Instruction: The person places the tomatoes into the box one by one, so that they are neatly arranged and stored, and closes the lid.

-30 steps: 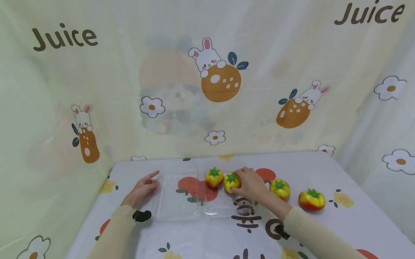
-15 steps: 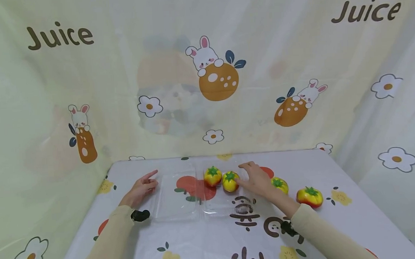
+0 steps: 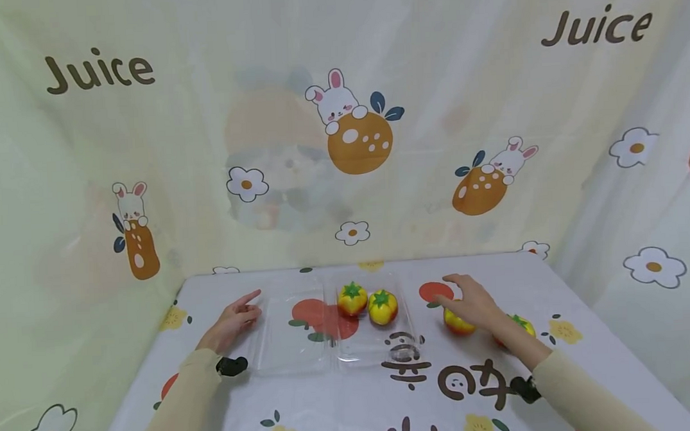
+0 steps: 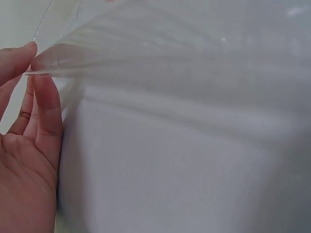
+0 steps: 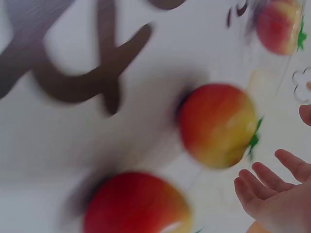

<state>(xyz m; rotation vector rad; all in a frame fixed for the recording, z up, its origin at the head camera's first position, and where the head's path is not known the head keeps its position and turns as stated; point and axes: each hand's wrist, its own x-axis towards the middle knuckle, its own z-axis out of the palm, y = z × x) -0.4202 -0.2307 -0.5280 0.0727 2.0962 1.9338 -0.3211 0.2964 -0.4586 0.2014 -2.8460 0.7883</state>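
Observation:
My left hand (image 3: 231, 322) pinches the left edge of an open clear plastic clamshell box (image 3: 287, 353); the left wrist view shows thumb and fingers on either side of the thin edge. In the box's right half sit two yellow-and-red toy fruits with green leafy tops, a left fruit (image 3: 352, 301) and a right fruit (image 3: 383, 309). My right hand (image 3: 475, 303) holds nothing, its fingers spread over a third fruit (image 3: 457, 324), partly hidden. In the right wrist view, the fingers are close to the green top of a fruit (image 5: 218, 126).
Another toy fruit (image 3: 524, 324) lies further right, partly behind the right hand. A printed white cloth (image 3: 342, 408) covers the table. Patterned curtains (image 3: 283, 128) stand at the back and both sides.
The right hand has let go of the right fruit in the box and moved right, over the fruits on the table. The left hand stays at the box's left edge.

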